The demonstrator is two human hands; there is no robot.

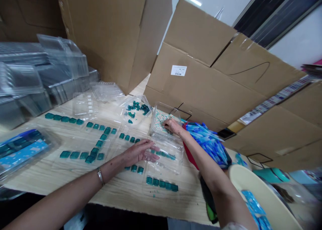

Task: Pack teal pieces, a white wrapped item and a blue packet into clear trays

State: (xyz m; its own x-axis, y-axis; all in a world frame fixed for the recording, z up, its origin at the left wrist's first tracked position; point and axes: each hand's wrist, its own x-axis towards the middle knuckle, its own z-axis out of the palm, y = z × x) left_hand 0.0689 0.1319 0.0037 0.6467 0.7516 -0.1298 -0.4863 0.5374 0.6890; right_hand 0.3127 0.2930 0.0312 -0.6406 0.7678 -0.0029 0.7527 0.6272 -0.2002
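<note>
The left hand (139, 152) lies open with fingers spread, its fingertips resting on a clear plastic clamshell (167, 159) that holds a short row of teal tiles (162, 153). The hands are apart. The right hand (172, 126) curls down into a clear plastic tray (157, 122) of pale mosaic chips (161, 121); whether it pinches anything is hidden. More teal tiles (97, 146) lie in rows across the tabletop (50, 176), and others sit in an open clear lid (134, 109). A heap of blue pieces (207, 144) lies just beside the right forearm.
</note>
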